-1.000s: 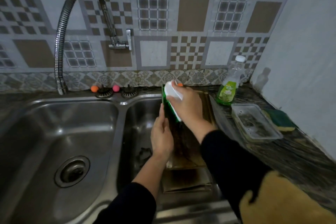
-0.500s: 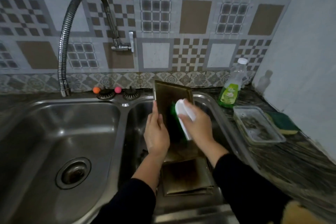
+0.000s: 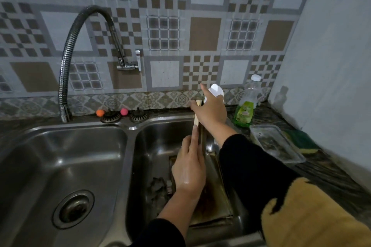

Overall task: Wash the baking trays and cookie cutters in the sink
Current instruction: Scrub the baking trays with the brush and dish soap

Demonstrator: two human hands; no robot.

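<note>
Left hand (image 3: 188, 168) lying flat, fingers straight, bracing upright baking tray (image 3: 200, 132) in right sink basin (image 3: 156, 146), right hand (image 3: 210, 110) gripping white-handled scrubbing brush (image 3: 216, 90) at tray's far top edge

A brownish, stained baking tray (image 3: 200, 132) stands on edge in the right sink basin (image 3: 152, 146), above another tray (image 3: 218, 196) lying flat on the bottom.

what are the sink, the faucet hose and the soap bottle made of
Sink: stainless steel by the look, brushed grey with soft glare streaks.
Faucet hose: probably ribbed flexible metal, shiny along the coils.
Soap bottle: likely clear plastic, see-through above green liquid, white cap.
</note>
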